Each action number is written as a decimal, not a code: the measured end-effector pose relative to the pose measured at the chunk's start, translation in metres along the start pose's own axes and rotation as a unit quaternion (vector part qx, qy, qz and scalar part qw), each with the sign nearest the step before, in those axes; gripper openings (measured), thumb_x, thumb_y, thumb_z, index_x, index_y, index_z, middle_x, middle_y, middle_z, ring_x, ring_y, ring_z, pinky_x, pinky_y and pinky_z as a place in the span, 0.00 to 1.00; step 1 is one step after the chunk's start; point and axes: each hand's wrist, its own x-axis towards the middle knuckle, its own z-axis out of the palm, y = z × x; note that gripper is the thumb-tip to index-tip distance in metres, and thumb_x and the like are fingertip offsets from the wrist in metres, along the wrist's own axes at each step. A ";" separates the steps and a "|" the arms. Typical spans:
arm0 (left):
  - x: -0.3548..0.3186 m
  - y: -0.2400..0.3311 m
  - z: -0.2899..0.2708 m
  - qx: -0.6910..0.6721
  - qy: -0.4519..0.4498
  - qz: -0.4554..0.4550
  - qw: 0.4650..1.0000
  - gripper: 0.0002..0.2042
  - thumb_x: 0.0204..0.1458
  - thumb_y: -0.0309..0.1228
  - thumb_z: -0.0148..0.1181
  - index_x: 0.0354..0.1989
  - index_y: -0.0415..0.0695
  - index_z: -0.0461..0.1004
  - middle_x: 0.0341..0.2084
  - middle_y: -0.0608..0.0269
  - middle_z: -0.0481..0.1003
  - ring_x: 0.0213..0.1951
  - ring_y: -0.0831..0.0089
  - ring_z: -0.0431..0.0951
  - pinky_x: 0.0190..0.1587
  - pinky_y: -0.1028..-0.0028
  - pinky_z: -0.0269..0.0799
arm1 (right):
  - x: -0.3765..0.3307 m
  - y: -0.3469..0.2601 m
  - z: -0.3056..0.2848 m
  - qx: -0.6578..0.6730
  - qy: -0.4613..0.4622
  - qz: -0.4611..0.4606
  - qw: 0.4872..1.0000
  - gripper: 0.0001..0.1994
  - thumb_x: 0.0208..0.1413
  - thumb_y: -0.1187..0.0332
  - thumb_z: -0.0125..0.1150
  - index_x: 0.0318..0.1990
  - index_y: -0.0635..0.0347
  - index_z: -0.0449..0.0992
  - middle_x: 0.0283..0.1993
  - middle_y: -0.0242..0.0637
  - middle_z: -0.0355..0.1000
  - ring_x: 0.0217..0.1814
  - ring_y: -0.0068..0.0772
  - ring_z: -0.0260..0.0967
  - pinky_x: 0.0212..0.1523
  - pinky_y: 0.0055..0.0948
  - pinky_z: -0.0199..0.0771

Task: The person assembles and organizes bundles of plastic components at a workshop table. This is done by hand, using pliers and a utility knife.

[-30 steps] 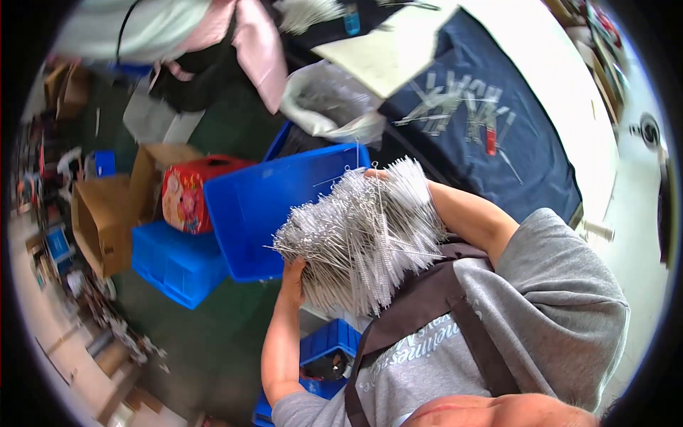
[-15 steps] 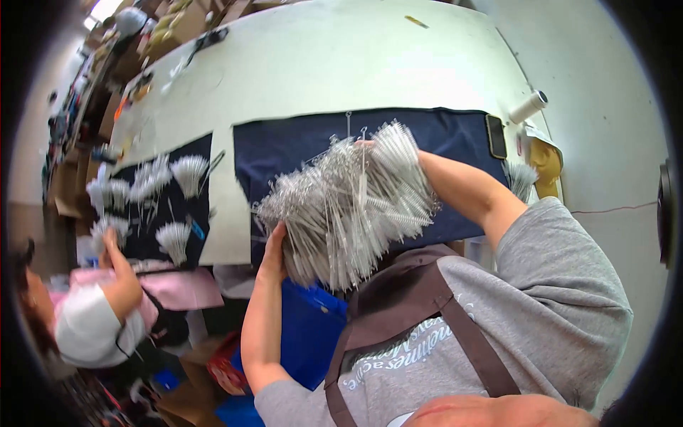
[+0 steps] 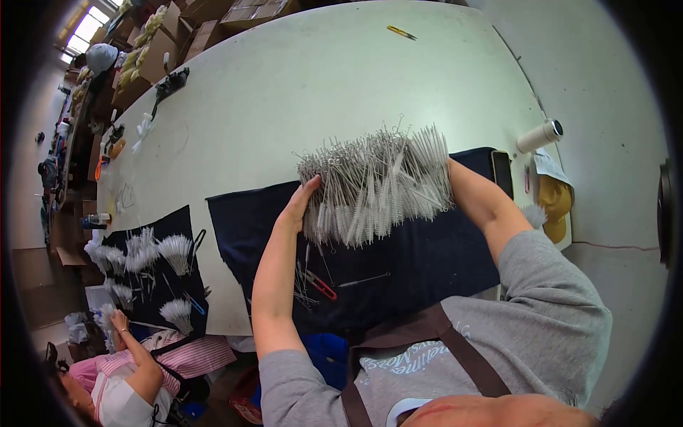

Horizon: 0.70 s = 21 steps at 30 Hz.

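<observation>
A big heap of straw-cleaning brushes (image 3: 370, 188), with white bristles and looped wire ends, is squeezed between my two hands above the far edge of the dark cloth (image 3: 427, 277). My left hand (image 3: 302, 203) presses the heap's left side, thumb in front and other fingers partly hidden. At the right end my right hand (image 3: 451, 171) reaches around behind the brushes, its fingers hidden by them. Below the heap, red-handled thread snips (image 3: 321, 285) lie on the cloth. A single brush (image 3: 364, 280) and several loose ones rest beside them.
On the right are a phone (image 3: 501, 172), a white bottle (image 3: 541, 135) and a yellow-brown bag (image 3: 553, 206). A yellow cutter (image 3: 402, 33) lies far back on the white table (image 3: 284, 92). To the left, a co-worker's hand (image 3: 117, 320) touches brush bundles on another dark cloth (image 3: 186, 220).
The brush heap has moved away from my body toward the far side of the cloth, with both hands still on it. The snips and loose brushes now show. The view has shifted.
</observation>
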 end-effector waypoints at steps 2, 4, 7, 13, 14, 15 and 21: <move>0.024 -0.004 -0.018 0.016 0.013 -0.018 1.000 0.30 0.43 0.50 0.59 0.50 0.42 0.64 0.39 0.60 0.72 0.38 0.69 0.74 0.40 0.69 0.72 | 0.018 0.006 -0.001 0.009 0.005 0.010 1.000 0.35 0.53 0.41 0.37 0.59 0.62 0.55 0.57 0.47 0.59 0.58 0.45 0.57 0.59 0.37 0.55; 0.035 -0.004 -0.024 0.071 0.046 0.018 0.996 0.33 0.42 0.52 0.60 0.51 0.41 0.63 0.40 0.59 0.71 0.40 0.67 0.73 0.43 0.67 0.70 | 0.031 0.010 -0.004 0.018 0.014 0.018 1.000 0.35 0.53 0.41 0.37 0.59 0.62 0.55 0.57 0.47 0.59 0.58 0.45 0.57 0.59 0.37 0.55; 0.036 0.009 -0.023 0.095 0.074 -0.037 0.992 0.30 0.46 0.53 0.54 0.51 0.41 0.65 0.44 0.56 0.71 0.43 0.65 0.72 0.45 0.65 0.69 | 0.051 0.012 -0.011 0.032 0.033 0.031 0.998 0.36 0.53 0.40 0.37 0.59 0.62 0.55 0.57 0.47 0.59 0.58 0.45 0.57 0.59 0.37 0.55; 0.032 0.023 -0.044 0.171 0.066 -0.020 0.983 0.43 0.40 0.59 0.56 0.58 0.39 0.54 0.52 0.53 0.62 0.51 0.64 0.65 0.50 0.65 0.64 | 0.037 -0.003 -0.049 0.041 0.058 0.038 0.997 0.36 0.52 0.40 0.37 0.59 0.62 0.55 0.57 0.48 0.59 0.58 0.45 0.57 0.59 0.37 0.55; 0.027 0.025 -0.040 0.165 0.062 -0.024 0.984 0.44 0.40 0.60 0.56 0.59 0.39 0.51 0.54 0.53 0.60 0.53 0.63 0.63 0.51 0.64 0.62 | 0.039 -0.010 -0.055 0.042 0.067 0.041 0.996 0.36 0.52 0.39 0.37 0.59 0.62 0.55 0.57 0.48 0.59 0.58 0.45 0.57 0.59 0.37 0.55; 0.027 0.025 -0.046 0.172 0.047 -0.025 0.984 0.49 0.38 0.65 0.52 0.62 0.40 0.45 0.58 0.50 0.55 0.58 0.61 0.56 0.57 0.63 0.54 | 0.039 -0.012 -0.055 0.043 0.071 0.046 0.995 0.37 0.52 0.39 0.37 0.59 0.62 0.55 0.57 0.48 0.59 0.58 0.45 0.57 0.59 0.37 0.55; 0.019 0.030 -0.024 0.344 0.150 -0.039 0.926 0.63 0.27 0.74 0.48 0.62 0.36 0.31 0.62 0.43 0.40 0.64 0.57 0.42 0.62 0.63 0.39 | 0.030 -0.033 -0.085 0.062 0.035 0.065 0.995 0.41 0.49 0.35 0.36 0.59 0.64 0.53 0.58 0.49 0.57 0.58 0.47 0.57 0.59 0.38 0.55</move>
